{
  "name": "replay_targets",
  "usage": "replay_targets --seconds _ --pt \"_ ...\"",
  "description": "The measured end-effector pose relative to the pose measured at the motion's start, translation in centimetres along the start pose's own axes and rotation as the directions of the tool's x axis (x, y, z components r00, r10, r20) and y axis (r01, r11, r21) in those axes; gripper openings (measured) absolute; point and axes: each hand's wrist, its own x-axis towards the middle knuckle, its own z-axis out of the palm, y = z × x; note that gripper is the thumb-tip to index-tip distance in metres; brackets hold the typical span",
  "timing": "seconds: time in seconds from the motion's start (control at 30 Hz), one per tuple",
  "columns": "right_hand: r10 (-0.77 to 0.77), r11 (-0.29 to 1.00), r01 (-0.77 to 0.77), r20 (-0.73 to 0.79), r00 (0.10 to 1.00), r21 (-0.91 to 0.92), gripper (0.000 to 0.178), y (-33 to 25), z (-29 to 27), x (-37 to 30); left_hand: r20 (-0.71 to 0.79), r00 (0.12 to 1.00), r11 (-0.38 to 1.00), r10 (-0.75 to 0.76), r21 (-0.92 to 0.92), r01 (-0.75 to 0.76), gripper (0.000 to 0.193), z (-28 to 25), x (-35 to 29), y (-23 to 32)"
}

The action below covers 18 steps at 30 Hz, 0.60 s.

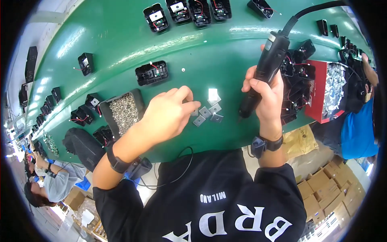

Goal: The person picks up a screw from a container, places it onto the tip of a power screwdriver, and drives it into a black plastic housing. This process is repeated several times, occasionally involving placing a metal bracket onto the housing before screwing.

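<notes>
My right hand (268, 94) is wrapped round a black electric screwdriver (273, 54), its tip angled down toward the green table and its cable leading off at the upper right. Bent and pinched together, the fingers of my left hand (171, 111) are at the edge of a small pile of square metal plates (204, 112), each with a hole. One plate (194, 113) shows partly under the fingertips. A bright plate (213, 94) tops the pile. Beyond my left hand lies an open black plastic housing (152, 73) with a circuit board and red wire inside.
A dark bin (139, 101) of screws stands left of my left hand. Right of the screwdriver are stacked black housings (288, 86) and a red box (318, 86) of metal pieces. More housings (201, 14) line the far side. Other people work at both sides.
</notes>
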Motion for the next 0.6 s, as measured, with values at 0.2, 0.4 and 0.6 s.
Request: replay_targets --seconds 0.2,0.4,0.6 --pt "0.01 0.998 -0.013 0.051 0.999 0.063 0.041 0.7 -0.3 0.4 0.066 0.998 0.998 -0.001 0.064 -0.004 0.028 0.1 0.4 -0.5" --pt "-0.008 1.0 0.007 0.063 0.998 0.018 0.04 0.8 -0.4 0.5 -0.009 0.988 0.962 0.152 0.229 -0.146 0.026 0.7 0.8 -0.1" --pt "-0.011 0.999 0.015 0.081 0.997 -0.052 0.058 0.6 0.3 0.6 0.126 0.966 0.888 0.226 0.38 -0.258 0.034 0.5 -0.4 -1.1"
